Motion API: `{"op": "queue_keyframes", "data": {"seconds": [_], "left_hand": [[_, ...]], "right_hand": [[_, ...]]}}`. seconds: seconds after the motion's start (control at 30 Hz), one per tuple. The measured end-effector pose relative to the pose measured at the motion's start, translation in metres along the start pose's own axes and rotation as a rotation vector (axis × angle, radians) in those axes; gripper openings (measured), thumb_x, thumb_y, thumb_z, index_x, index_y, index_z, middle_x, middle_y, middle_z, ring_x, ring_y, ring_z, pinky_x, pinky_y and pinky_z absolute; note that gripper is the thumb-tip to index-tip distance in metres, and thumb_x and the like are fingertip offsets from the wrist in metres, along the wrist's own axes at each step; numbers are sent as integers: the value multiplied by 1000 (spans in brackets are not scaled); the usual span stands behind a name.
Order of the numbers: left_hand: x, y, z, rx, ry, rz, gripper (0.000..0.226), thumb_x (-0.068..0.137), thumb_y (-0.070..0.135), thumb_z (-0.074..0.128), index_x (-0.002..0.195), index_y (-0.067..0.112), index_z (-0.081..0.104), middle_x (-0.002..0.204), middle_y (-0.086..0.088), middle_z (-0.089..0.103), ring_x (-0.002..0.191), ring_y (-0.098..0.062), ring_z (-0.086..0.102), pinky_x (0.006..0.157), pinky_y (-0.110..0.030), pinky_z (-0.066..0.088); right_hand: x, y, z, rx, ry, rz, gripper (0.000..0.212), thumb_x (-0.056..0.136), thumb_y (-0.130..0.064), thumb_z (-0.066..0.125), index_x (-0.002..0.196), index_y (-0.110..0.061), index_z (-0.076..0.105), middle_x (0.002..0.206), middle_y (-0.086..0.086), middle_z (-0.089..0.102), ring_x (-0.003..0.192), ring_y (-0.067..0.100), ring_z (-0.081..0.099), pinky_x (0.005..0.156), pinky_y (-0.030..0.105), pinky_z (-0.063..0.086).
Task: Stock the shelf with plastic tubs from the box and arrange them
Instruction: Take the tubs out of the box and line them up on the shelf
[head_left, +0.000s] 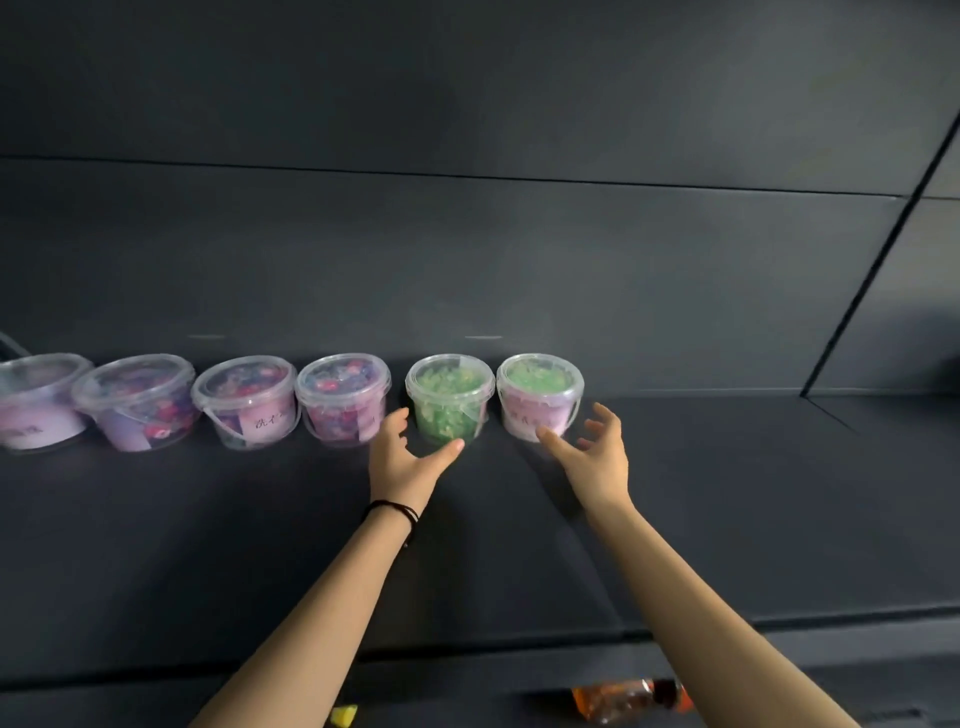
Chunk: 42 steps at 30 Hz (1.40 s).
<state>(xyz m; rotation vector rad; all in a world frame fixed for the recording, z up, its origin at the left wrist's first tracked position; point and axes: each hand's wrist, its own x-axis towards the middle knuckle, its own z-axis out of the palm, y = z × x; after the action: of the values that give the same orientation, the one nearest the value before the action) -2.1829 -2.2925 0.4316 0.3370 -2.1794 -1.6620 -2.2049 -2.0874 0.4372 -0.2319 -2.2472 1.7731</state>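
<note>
Fingers of left hand spread and lightly curved, gripping nothing, thumb tip just at the base of green-filled tub; contact unclear. Likewise splayed, right hand near pink-labelled tub, not around it. Black cord band on left wrist; both forearms bare and outstretched. Six round, clear plastic tubs with snap lids and thin handles, lined along the back of matte dark shelf, four purple-pink tubs at left.

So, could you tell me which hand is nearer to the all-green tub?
Left: the left hand is open just before the green tub; the right hand is further right, by the pink-labelled tub.
</note>
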Motion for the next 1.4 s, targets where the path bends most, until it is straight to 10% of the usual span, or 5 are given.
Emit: {"op": "queue_keyframes", "data": {"seconds": [0.4,0.67,0.93,1.27,1.4], "left_hand": [[-171,26,-23,-75,-221,187,44,75,28,81,112,31,56,107,12,65,98,1,61,78,-12,44],[-278,5,13,-1,-364,238,35,79,28,76,107,37,57,104,20,64,95,6,59,69,-7,42],[-382,-81,118,173,-522,-78,41,78,27,79,113,22,58,116,5,60,102,-13,57,84,-26,47],[-508,-223,199,276,-498,-586,44,73,27,84,107,23,57,106,9,61,110,-23,58,91,-32,46],[-514,-282,255,238,-446,-741,87,68,36,87,137,7,42,137,-13,50,126,-27,49,107,-43,40]], "right_hand": [[-152,-4,-123,-101,13,-146,49,77,-36,78,120,-28,56,100,-11,63,87,1,63,67,9,47],[-211,63,-216,-170,68,-53,51,73,-41,80,118,-29,58,96,-10,66,89,3,64,76,18,51],[-254,214,-313,-329,-98,266,53,73,-29,83,119,-20,58,102,-5,63,79,-5,59,66,5,42],[-282,396,-379,-691,-519,452,55,71,-31,83,119,-15,60,106,8,67,98,28,63,74,30,42],[-283,477,-383,-727,-599,460,69,70,-33,84,128,-10,55,118,17,62,106,33,60,87,36,46]]}}
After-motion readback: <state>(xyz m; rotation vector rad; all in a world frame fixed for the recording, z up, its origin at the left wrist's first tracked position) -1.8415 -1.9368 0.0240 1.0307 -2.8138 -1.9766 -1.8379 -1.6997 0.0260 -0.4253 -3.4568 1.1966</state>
